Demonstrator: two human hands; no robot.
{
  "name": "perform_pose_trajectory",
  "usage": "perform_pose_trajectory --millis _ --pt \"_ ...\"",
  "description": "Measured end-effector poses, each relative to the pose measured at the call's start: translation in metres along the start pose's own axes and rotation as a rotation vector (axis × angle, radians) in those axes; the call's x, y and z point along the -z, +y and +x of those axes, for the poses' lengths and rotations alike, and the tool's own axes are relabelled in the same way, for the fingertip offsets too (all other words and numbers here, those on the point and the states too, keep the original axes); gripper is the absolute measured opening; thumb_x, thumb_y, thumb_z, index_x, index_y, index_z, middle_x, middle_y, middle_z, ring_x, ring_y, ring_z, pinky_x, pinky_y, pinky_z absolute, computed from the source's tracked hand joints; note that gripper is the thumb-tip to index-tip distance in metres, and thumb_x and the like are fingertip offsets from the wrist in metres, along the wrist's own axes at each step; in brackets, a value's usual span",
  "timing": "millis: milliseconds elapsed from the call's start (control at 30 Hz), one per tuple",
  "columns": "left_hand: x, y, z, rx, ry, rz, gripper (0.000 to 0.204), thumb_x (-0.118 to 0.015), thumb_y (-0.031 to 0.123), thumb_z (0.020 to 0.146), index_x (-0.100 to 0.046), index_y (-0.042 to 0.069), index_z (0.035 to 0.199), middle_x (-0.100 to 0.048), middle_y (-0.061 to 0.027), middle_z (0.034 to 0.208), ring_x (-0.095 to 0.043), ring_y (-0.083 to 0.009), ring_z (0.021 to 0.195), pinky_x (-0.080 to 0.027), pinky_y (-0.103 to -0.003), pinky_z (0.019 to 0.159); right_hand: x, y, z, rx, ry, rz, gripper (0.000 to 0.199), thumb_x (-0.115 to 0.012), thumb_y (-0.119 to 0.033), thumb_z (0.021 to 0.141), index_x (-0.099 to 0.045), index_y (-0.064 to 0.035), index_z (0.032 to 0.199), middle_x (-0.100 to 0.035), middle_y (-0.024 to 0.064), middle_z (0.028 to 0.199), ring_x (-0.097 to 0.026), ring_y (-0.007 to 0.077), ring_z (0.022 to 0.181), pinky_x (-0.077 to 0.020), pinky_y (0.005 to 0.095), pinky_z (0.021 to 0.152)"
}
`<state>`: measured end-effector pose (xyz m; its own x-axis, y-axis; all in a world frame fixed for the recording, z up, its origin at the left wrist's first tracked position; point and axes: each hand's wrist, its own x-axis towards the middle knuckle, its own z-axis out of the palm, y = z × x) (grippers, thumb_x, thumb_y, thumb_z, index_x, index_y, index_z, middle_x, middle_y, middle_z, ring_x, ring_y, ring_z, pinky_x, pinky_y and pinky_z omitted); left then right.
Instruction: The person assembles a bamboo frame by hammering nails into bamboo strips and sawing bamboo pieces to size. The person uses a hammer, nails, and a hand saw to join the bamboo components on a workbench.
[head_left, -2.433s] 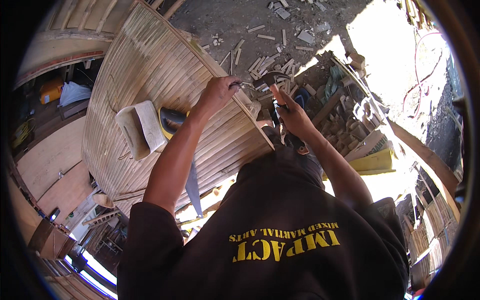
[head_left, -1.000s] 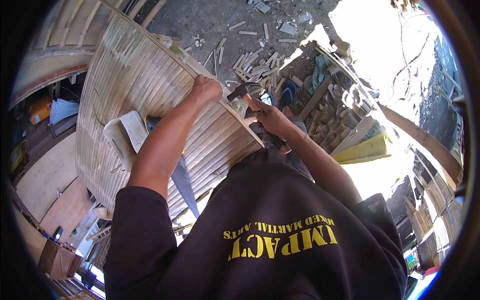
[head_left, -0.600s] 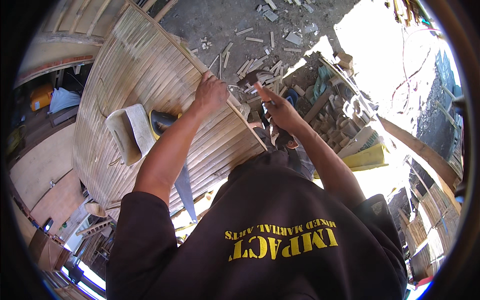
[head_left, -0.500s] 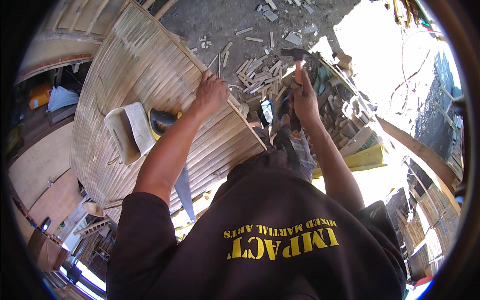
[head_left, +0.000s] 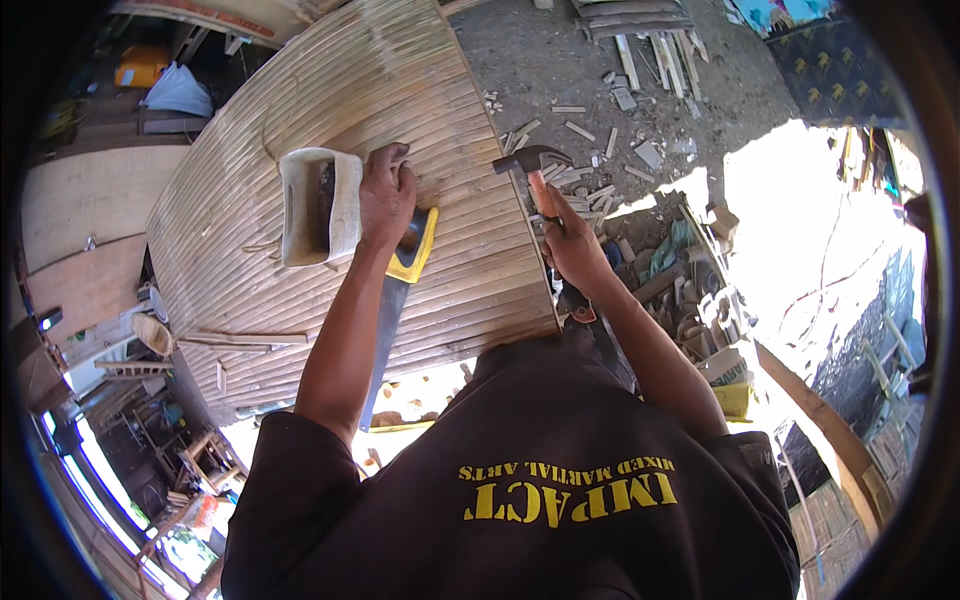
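Note:
My right hand (head_left: pixel 577 243) grips a claw hammer (head_left: pixel 540 190) by its orange-brown handle, its dark head over the edge of the slatted bamboo panel (head_left: pixel 470 240). Close beside a whitish plastic container (head_left: pixel 345 215), my left hand (head_left: pixel 387 200) is above the slats. Its fingers are bent and drawn in toward the thumb; what they hold, if anything, is too small to make out. Under the left wrist lies a handsaw (head_left: pixel 385 320) with a black and yellow handle, its blade reaching past the panel's near edge. The inside of the container is dark.
Wood offcuts (head_left: pixel 600 200) litter the ground beyond the panel's right edge. A pile of scraps (head_left: pixel 700 310) lies right of my right arm. Thin wooden strips (head_left: pixel 245 340) rest on the panel's near left part. A curved plank (head_left: pixel 820 430) stands at the right.
My left hand has let go of the panel's edge and moved in beside the container. The hammer in my right hand has come closer to the panel's edge. The view has turned.

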<state>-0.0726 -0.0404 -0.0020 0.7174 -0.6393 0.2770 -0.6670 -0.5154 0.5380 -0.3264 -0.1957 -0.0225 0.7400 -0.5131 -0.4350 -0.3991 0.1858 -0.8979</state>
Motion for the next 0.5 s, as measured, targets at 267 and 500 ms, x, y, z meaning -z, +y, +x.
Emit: perform_pose_trajectory --millis 267,500 --pt "0.082 -0.153 -0.007 0.322 -0.159 0.217 0.035 -0.064 0.019 0.091 -0.064 0.009 0.124 -0.070 -0.0216 0.113 -0.066 -0.0395 0.107 -0.052 -0.049 0.090 -0.063 -0.060 0.001 0.007 -0.391 0.017 0.060 -0.041 -0.008 0.100 -0.029 -0.0173 0.157 -0.049 0.0011 0.067 -0.042 0.0074 0.048 -0.0414 0.0276 0.043" --pt "0.048 -0.218 -0.016 0.400 -0.537 0.489 0.035 -0.055 0.013 0.092 -0.064 0.005 0.125 -0.065 -0.0281 0.118 -0.063 -0.0417 0.112 -0.051 -0.050 0.095 -0.044 -0.062 0.010 -0.049 -0.355 -0.012 0.060 -0.040 -0.009 0.100 -0.028 -0.0176 0.158 -0.050 0.0007 0.067 -0.042 0.0071 0.047 -0.0411 0.0270 0.043"
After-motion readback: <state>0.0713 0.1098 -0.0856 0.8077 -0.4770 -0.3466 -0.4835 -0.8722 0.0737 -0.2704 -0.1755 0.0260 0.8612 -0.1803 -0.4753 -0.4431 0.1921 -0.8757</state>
